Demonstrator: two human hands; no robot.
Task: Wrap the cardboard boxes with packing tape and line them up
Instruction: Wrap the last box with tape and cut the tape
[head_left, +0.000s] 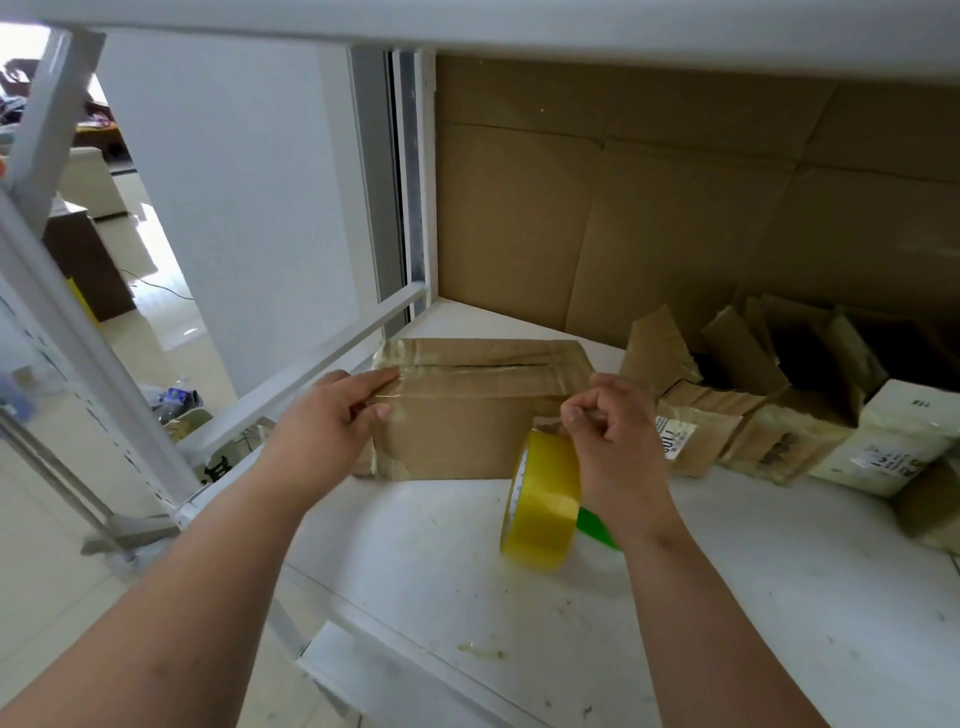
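Note:
A brown cardboard box (467, 415) stands on the white shelf (441, 571), its top seam covered with clear tape. My left hand (332, 415) presses flat against the box's left top edge, fingers straight on the tape. My right hand (618, 441) is at the box's right end, fingers curled and pinching the tape strip. A yellow roll of packing tape (543, 499) hangs on edge just below that hand, in front of the box's right corner.
Several worn cardboard boxes (753, 405) crowd the shelf's right side, with a pale box (893, 441) beyond them. A flattened cardboard sheet (675, 208) lines the back wall. A green object (597, 527) peeks out behind the roll. The shelf's left edge drops to the floor.

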